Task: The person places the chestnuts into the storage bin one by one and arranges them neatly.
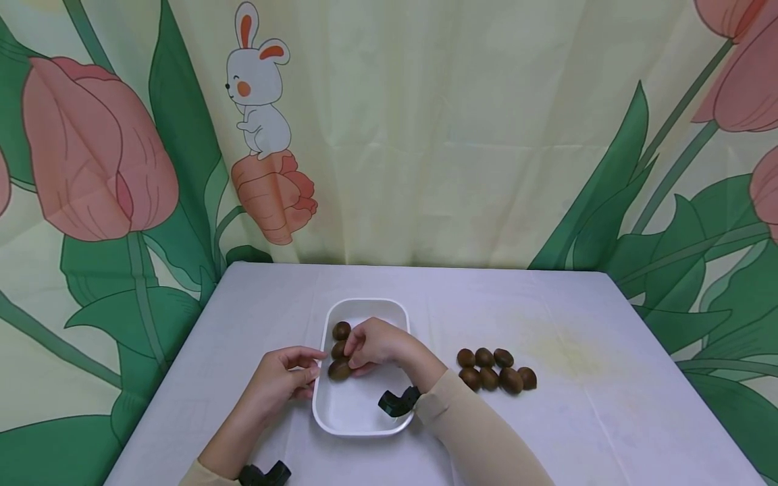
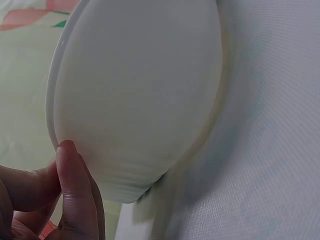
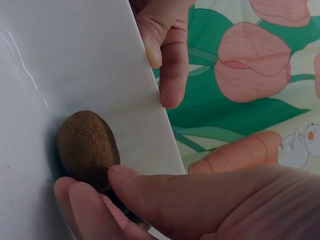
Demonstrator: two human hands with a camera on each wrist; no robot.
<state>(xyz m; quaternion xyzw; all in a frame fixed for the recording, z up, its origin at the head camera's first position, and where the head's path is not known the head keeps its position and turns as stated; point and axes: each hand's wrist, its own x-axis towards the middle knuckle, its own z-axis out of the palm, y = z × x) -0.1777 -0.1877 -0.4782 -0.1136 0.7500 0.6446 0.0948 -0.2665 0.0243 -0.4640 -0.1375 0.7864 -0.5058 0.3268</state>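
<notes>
Inside a white tray (image 1: 358, 422), several brown chestnuts (image 1: 339, 370) form a column along the left wall. My right hand (image 1: 378, 345) reaches over the tray and pinches the middle chestnut (image 1: 338, 350), which its fingers partly cover. In the right wrist view the thumb also touches the large near chestnut (image 3: 87, 142). At the tray's left rim, my left hand (image 1: 281, 378) holds the edge between bent fingers and thumb. Seen from the left wrist, a fingertip (image 2: 67, 155) rests against the outer wall of the tray (image 2: 135, 90).
To the right of the tray, several more chestnuts (image 1: 489, 378) lie in two rows on the white-covered table (image 1: 608, 418). A curtain (image 1: 437, 135) printed with tulips and a rabbit hangs behind the table. Black wrist devices (image 1: 398, 403) sit at both cuffs.
</notes>
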